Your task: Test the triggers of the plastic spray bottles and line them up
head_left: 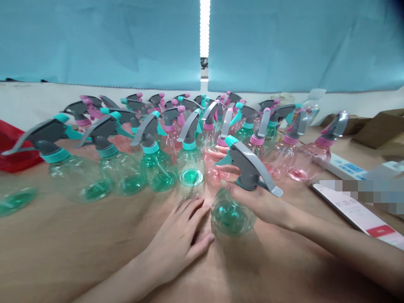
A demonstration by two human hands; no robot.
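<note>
My right hand (252,200) is wrapped round the neck of a clear green spray bottle (232,214) with a grey and turquoise trigger head. That bottle is near the middle of the table, and the hand covers its collar. My left hand (183,231) lies palm down on the tabletop just left of the bottle, with fingers stretched out and holding nothing. Beyond the hands stands a front row of green spray bottles (158,170) on the left. Pink spray bottles (309,162) stand on the right.
Several more pink and green spray bottles crowd behind the front row. At the right lie a phone (350,206), a white and blue device (342,166) and a brown carton (380,128). A capped clear bottle (312,105) stands behind. Something red (19,147) is at the left edge.
</note>
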